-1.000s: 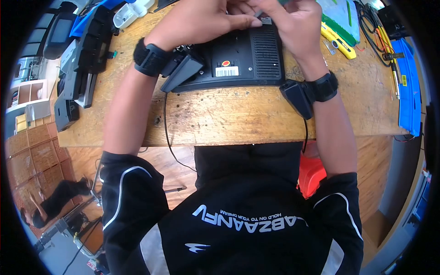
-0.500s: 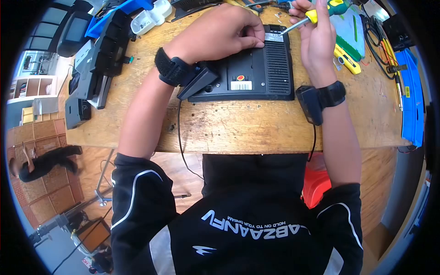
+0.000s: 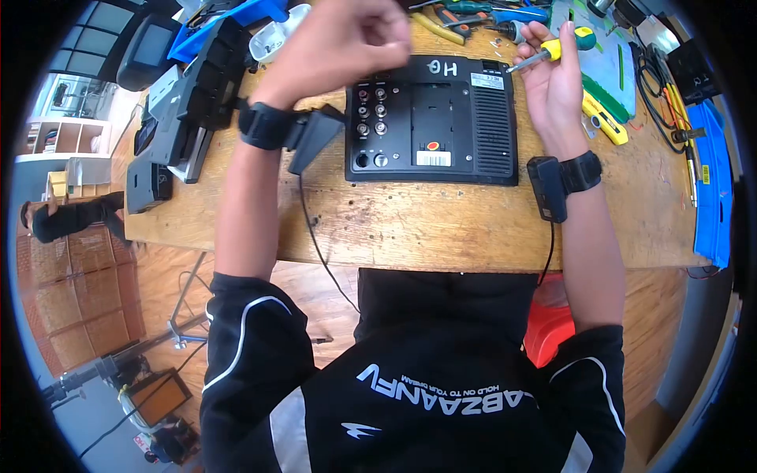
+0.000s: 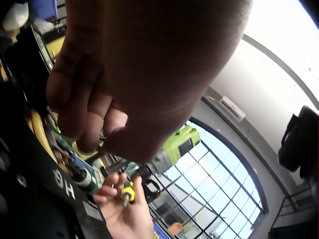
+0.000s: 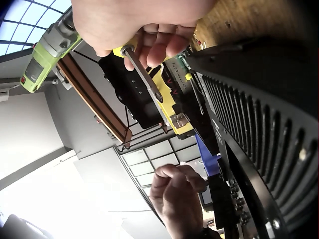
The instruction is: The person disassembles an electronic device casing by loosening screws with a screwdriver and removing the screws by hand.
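Note:
A black flat device [image 3: 430, 110] lies on the wooden bench with its socket side and vent slots facing up, white letters near its far edge. My right hand [image 3: 556, 94] grips a screwdriver [image 3: 554, 50] with a yellow and green handle; in the head view its metal tip points at the device's far right corner. Raised over the device's far left side is my left hand [image 3: 335, 51]. Its fingers are curled and the thumb meets the index finger, as the right wrist view also shows of that hand [image 5: 177, 199]. I cannot tell whether something tiny sits between those fingertips.
A white tray [image 3: 272, 43] stands beyond my left hand. Black equipment [image 3: 185, 102] is stacked at the left. On the right lie a yellow utility knife [image 3: 605, 118], cables and a blue bin [image 3: 714, 197]. Pliers and other hand tools [image 3: 465, 20] lie behind the device.
My left hand has lifted off the device and moved left, away from its far right area. The screwdriver in my right hand came into sight from behind the hands and stays near the corner.

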The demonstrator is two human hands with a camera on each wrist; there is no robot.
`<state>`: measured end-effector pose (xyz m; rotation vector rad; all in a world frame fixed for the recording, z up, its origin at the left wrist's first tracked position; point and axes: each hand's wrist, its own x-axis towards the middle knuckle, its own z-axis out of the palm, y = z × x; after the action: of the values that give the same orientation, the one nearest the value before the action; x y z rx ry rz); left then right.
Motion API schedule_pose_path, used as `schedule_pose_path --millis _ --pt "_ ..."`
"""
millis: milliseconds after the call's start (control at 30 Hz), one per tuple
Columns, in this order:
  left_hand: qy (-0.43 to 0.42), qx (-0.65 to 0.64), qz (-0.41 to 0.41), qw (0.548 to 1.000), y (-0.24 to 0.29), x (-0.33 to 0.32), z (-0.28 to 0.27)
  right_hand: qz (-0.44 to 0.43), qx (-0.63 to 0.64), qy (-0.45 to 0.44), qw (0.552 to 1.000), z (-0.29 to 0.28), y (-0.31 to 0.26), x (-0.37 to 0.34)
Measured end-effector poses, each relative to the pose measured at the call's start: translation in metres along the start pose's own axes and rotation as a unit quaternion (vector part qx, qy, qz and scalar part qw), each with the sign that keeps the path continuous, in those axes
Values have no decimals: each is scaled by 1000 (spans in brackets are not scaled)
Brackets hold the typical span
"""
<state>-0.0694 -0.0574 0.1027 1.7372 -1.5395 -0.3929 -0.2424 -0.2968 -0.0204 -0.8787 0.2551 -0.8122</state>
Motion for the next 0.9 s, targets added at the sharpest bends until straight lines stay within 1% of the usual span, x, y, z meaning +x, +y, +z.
schedule_pose_path --millis 33,100,133,167,200,267,300,333,367,400,433,467,500,533,600,633,667,733,767,800,833,867,900 --pt "-8 26 -39 999 -30 -10 -9 4 3 -12 1000 0 0 0" --pt "46 72 -71 994 -60 -30 -28 9 -14 -6 1000 -4 1 0" --pt "72 98 -84 989 -71 -40 -34 12 -33 0 999 9 -4 -5" --pt "93 82 -110 986 -82 -50 -36 1 -38 23 999 23 -6 -12" --pt "115 64 -137 982 -95 -59 -36 5 -41 28 999 20 -6 -14" --pt "121 24 -140 983 -119 -67 -29 13 -65 -26 997 9 -6 -17" --pt "102 47 -136 984 -124 -70 -27 10 -92 32 995 30 -9 -25" --pt "85 74 -133 985 -127 -75 -26 0 -102 27 994 29 -10 -25" --pt "96 85 -128 983 -131 -74 -25 -5 -112 25 993 24 -10 -24" --pt "103 85 -135 982 -128 -76 -23 -12 -121 21 992 27 -11 -25" --pt "103 124 -122 979 -122 -75 -21 -10 -123 14 992 31 -11 -27" --pt "103 163 -108 975 -121 -75 -22 -24 -139 33 989 35 -12 -29" --pt "111 152 -100 977 -127 -75 -22 -39 -156 52 986 39 -15 -31" --pt "120 151 -100 976 -127 -74 -23 -42 -159 44 985 38 -17 -32" --pt "99 168 -142 970 -125 -74 -24 -50 -110 -26 992 33 -19 -34" --pt "103 164 -137 971 -122 -74 -22 -57 -166 59 983 55 -18 -39" --pt "110 163 -138 971 -122 -72 -19 -58 -169 52 983 55 -20 -40" --pt "193 75 -82 975 -117 -70 -13 -26 -132 35 990 53 -20 -42" --pt "200 77 -85 973 -113 -70 -14 -20 -125 27 992 51 -20 -42" --pt "227 79 -120 963 -96 -68 -19 -19 -125 19 992 53 -21 -43" --pt "253 82 -153 952 -88 -67 -23 -17 -110 -6 994 54 -22 -45" --pt "258 84 -152 950 -90 -68 -24 -16 -95 -30 995 54 -22 -47" --pt "275 10 -124 953 -92 -69 -24 -25 -89 -47 995 53 -22 -48"
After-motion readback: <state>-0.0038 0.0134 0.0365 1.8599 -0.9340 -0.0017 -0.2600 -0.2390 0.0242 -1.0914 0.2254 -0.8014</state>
